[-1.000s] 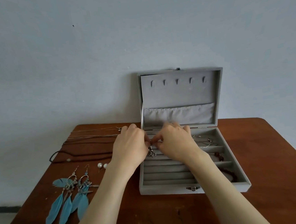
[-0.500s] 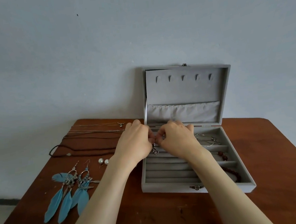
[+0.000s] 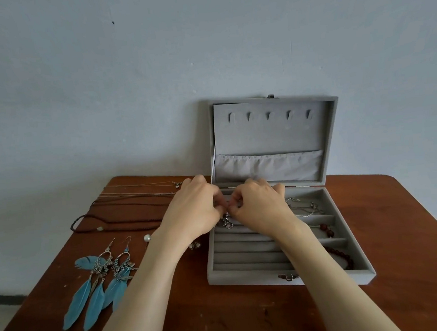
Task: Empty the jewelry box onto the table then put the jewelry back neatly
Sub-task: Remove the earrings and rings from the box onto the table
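1. Both hands are working at the far left corner of the jewelry box (image 3: pixel 289 278), which sits open toward the right half of the table (image 3: pixel 418 226), lid propped upright against the wall. That puts the ring rolls and side compartments facing the person, easy to reach.

2. The left hand (image 3: pixel 192 210) has its fingers curled in, fingertips pinching a small silver ornament (image 3: pixel 227 221) that dangles just over the far ring roll. The right hand (image 3: pixel 258 206) mirrors it, fingers bent tight and pinching at the same spot. The two meet thumb to thumb, so this looks like two-handed fiddly work, probably seating the piece into a slot or working a clasp; I cannot tell which.

3. Both wrists are low and level, forearms coming in from the near edge and converging, knuckles up.

4. Laid out along the table's left side: the blue feather earrings (image 3: pixel 100 280) near the left edge, a pearl stud (image 3: pixel 147 237) beyond them, dark cord necklaces (image 3: pixel 119 223) and thin chains (image 3: pixel 140 191) toward the far left corner. Spread flat and apart, likely to stay untangled.

5. Inside the box, a silver bracelet (image 3: pixel 304 207) lies in the far right compartment, and dark beads (image 3: pixel 339 256) in the nearer ones.

6. My read: midway through, with plenty on the table yet to be returned.
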Motion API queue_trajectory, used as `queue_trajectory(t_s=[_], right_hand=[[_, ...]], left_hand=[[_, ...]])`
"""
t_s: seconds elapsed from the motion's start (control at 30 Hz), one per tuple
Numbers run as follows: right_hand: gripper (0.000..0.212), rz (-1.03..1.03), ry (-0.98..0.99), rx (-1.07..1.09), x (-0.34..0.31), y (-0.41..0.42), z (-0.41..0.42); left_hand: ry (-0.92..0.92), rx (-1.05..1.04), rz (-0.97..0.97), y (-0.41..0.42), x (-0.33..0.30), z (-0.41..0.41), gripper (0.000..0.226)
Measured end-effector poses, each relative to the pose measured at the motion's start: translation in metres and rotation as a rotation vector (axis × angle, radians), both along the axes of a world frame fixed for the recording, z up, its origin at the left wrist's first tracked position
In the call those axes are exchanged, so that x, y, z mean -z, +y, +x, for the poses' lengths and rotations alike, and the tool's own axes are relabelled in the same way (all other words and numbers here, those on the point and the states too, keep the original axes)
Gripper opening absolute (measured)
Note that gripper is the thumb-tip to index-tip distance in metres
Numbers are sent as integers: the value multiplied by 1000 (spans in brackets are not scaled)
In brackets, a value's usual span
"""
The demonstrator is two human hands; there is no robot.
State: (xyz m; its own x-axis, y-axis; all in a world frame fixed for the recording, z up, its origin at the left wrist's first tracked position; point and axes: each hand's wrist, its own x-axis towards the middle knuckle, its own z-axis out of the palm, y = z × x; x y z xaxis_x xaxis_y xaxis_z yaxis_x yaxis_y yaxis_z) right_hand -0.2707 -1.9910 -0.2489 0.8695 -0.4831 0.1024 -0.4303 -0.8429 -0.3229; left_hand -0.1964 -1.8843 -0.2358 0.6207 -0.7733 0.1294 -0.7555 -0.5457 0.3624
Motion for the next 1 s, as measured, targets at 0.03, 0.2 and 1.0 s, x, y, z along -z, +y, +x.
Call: queue_trajectory(t_s=[0.03,0.2,1.0], right_hand=[[21,-15,2,-2,0,0,0],[20,-17,-11,-11,2,0,0],[25,-191,13,-399,9,82,3]], left_hand=[[1,6,-15,1,-1,2,11],[69,28,-122,7,-8,7,6],[210,-213,91,96,5,4,6]])
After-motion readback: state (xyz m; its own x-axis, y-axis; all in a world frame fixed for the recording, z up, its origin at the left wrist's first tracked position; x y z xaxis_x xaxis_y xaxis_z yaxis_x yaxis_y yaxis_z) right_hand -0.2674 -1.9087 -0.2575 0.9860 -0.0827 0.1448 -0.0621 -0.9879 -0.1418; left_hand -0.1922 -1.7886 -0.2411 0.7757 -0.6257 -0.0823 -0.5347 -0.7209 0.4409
